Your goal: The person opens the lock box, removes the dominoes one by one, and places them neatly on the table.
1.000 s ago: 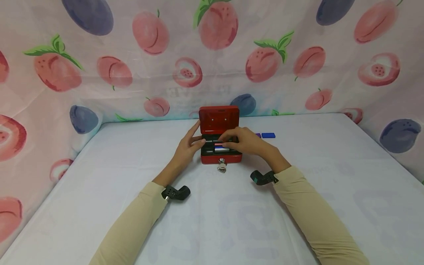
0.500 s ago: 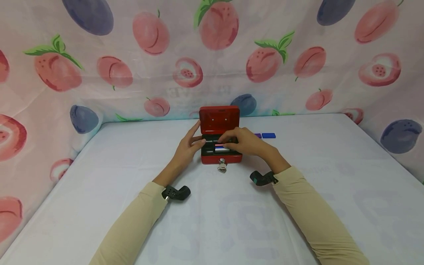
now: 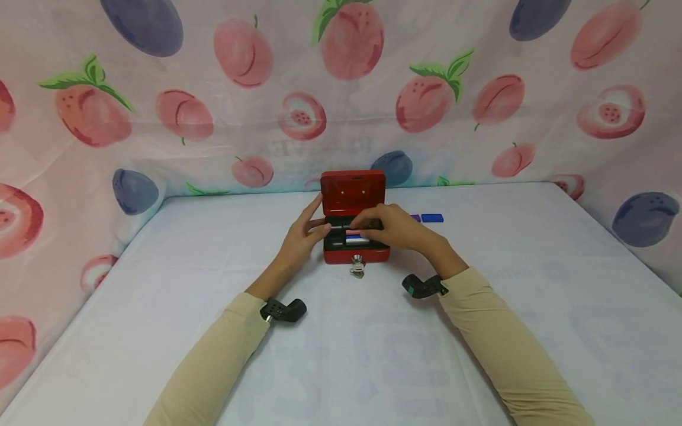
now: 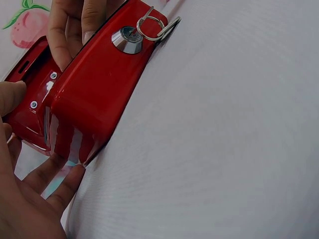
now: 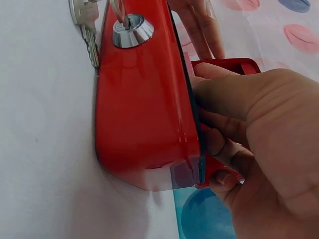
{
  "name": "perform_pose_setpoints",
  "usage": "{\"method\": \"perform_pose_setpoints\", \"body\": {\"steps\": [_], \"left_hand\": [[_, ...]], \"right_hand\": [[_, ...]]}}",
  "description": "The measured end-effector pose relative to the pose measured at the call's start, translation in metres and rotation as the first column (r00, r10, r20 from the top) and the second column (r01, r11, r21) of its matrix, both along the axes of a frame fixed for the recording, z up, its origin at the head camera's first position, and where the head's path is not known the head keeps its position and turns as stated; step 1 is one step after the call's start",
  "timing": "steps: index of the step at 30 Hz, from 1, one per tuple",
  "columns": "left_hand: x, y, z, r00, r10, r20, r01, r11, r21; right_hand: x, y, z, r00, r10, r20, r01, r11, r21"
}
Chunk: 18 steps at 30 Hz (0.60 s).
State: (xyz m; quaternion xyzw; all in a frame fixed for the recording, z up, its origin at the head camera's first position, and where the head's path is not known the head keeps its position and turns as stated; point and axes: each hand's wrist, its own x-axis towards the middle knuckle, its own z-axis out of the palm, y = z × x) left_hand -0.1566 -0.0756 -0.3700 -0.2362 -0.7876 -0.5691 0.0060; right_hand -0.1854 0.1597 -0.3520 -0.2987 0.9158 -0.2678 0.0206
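Note:
An open red cash box (image 3: pixel 348 256) with a black compartment tray (image 3: pixel 334 238) stands on the table, its lid (image 3: pixel 353 195) raised. My left hand (image 3: pixel 297 241) lies spread at the box's left side, index finger up by the lid and thumb at the tray rim. My right hand (image 3: pixel 394 228) reaches into the tray and pinches a pink flat block (image 3: pixel 352 232), partly hidden by the fingers. Beside it in the tray lie a blue flat block (image 3: pixel 351 237) and a white strip (image 3: pixel 356 241). Keys (image 5: pixel 89 30) hang from the lock (image 4: pixel 127 40) on the box's front.
On the table right of the box lie a blue flat block (image 3: pixel 432 218) and a purple block (image 3: pixel 415 218) partly behind the right hand. A fruit-print cloth (image 3: pixel 240 130) rises behind the white table (image 3: pixel 341 355).
The pink block shifts very slightly in the tray under my right fingers. Both hands and the box otherwise stay where they were.

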Motion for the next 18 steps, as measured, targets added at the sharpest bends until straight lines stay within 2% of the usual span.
{"method": "perform_pose_setpoints", "body": {"steps": [9, 14, 18], "left_hand": [[0.0003, 0.0002, 0.0005, 1.0, -0.002, -0.017, 0.002, 1.0, -0.005], [0.0005, 0.0006, 0.0006, 1.0, 0.003, -0.022, -0.003, 1.0, -0.006], [0.0005, 0.0016, 0.0011, 1.0, 0.007, 0.0, -0.007, 1.0, -0.003]], "right_hand": [[0.0005, -0.001, 0.0018, 1.0, 0.016, -0.012, -0.016, 1.0, -0.02], [0.0016, -0.0013, 0.0024, 0.999, -0.022, -0.027, 0.02, 0.998, -0.052], [0.0024, -0.0006, 0.0044, 0.998, -0.047, -0.048, 0.042, 0.995, -0.089]]}}
